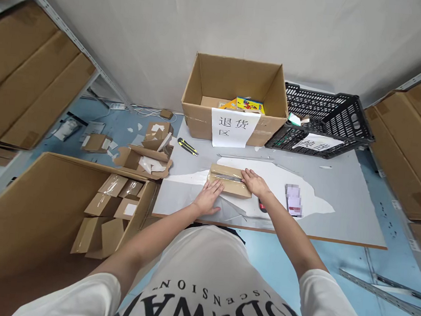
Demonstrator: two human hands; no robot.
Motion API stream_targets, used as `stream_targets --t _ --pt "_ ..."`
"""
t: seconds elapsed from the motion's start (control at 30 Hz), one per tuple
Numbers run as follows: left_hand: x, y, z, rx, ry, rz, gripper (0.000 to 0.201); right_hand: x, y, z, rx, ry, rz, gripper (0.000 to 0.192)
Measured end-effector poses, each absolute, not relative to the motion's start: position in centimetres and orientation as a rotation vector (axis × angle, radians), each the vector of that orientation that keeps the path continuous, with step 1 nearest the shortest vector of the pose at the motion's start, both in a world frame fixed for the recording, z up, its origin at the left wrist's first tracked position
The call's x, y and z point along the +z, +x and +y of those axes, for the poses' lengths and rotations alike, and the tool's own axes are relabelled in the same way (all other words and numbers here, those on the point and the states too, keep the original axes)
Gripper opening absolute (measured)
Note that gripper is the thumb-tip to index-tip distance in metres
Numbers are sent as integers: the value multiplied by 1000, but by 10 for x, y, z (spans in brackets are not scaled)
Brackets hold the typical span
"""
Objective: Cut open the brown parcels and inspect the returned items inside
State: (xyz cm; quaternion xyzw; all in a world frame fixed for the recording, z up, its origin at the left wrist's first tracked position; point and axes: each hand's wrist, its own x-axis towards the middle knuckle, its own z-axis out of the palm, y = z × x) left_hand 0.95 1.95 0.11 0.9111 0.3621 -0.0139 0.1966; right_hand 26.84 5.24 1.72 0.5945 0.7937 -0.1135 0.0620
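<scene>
**boxfan22:** So how much room is there on that counter (338,208)? Looks cramped from here.

**packer_mo:** Not too bad. The near edge runs across the middle of the frame, right in front of the person's body, and the small cardboard box (229,180) sits a little way in from it, roughly frame centre, on a white plastic sheet (297,178). Right of centre the grey top is mostly open out to its right edge. Along the back edge it's tighter: a big open carton (234,93) with a paper sign (233,127) taped on its front, and a black plastic crate (331,122) just beside it to the right. A yellow-and-black utility knife (187,147) lies left of centre near the counter's left edge, and a phone (293,200) lies just right of the right forearm.

**boxfan22:** And the grip? Holding anything?

**packer_mo:** More pressing than holding. Left hand (209,197) is flat, fingers spread, lying on the plastic sheet with fingertips touching the small box's near left end. Right hand (254,182) rests fingers loosely extended on the box's right end, palm down. Neither is curled around it.

**boxfan22:** What's off the left side?

**packer_mo:** A large floor carton (44,202) in the lower left with small flat boxes (112,203) inside, plus torn cardboard scraps (146,155) on the blue floor.
</scene>
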Motion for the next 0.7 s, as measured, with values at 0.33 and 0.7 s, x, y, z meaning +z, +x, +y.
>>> stream_targets --t 0.33,0.7 --pt "-2 9 22 -10 2540 993 94 32 292 94 -783 2389 2187 41" --pt "0 6 21 25 2518 987 93 1 267 115 -826 2874 1495 53"
